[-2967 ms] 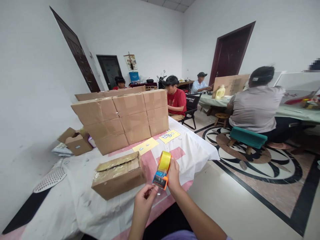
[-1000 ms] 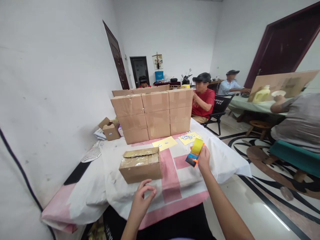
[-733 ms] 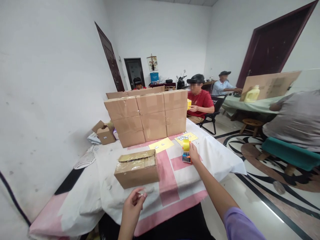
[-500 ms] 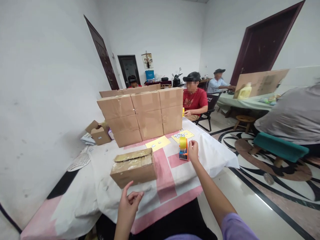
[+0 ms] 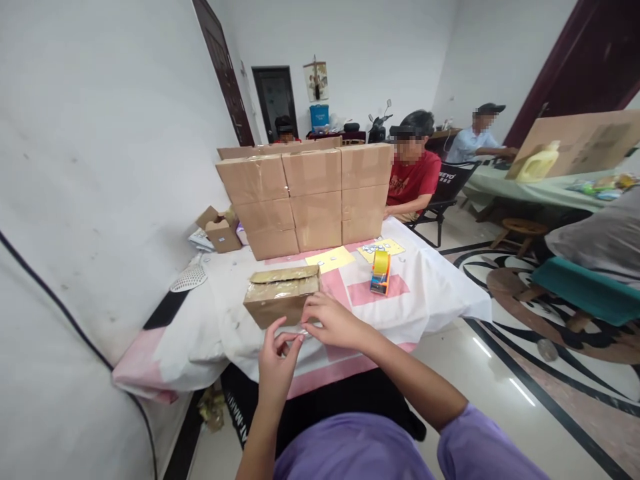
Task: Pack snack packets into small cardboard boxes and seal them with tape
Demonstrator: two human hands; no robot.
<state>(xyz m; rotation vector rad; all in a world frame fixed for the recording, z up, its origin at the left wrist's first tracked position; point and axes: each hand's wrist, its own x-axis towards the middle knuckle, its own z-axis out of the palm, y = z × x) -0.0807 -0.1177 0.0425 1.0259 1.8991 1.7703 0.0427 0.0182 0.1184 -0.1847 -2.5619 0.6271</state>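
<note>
Both hands are held together just in front of the near face of a small brown cardboard box with glossy clear tape over its top [image 5: 281, 293], which rests on the white cloth with pink bands covering the table [image 5: 440, 303].

Left hand [image 5: 277, 360]: thumb and forefinger are closed in a pinch on what seems to be a short piece of clear tape [image 5: 299, 331]; the piece is barely visible, so its length and free end cannot be told.

Right hand [image 5: 334, 321]: fingers curled, tips brought down onto the same spot, touching the left fingertips; a pinch on the tape is judged likely but not confirmed.

An orange and blue tape dispenser with a yellow roll [image 5: 381, 272] is set down to the right of the box, apart from both hands. Two yellow sheets [image 5: 330, 259] lie just beyond it. A wall of stacked sealed brown cartons [image 5: 310, 199] stands at the far end, with a small open carton [image 5: 221, 229] to its left. Other seated people are at work farther off.

Risks, as judgement: a piece this thin may fold onto itself or cling to the fingers if its ends are let slack; laid crooked, it would wrinkle and leave the seam poorly held. The light box could slide on the loose cloth if pressed from one side only.
</note>
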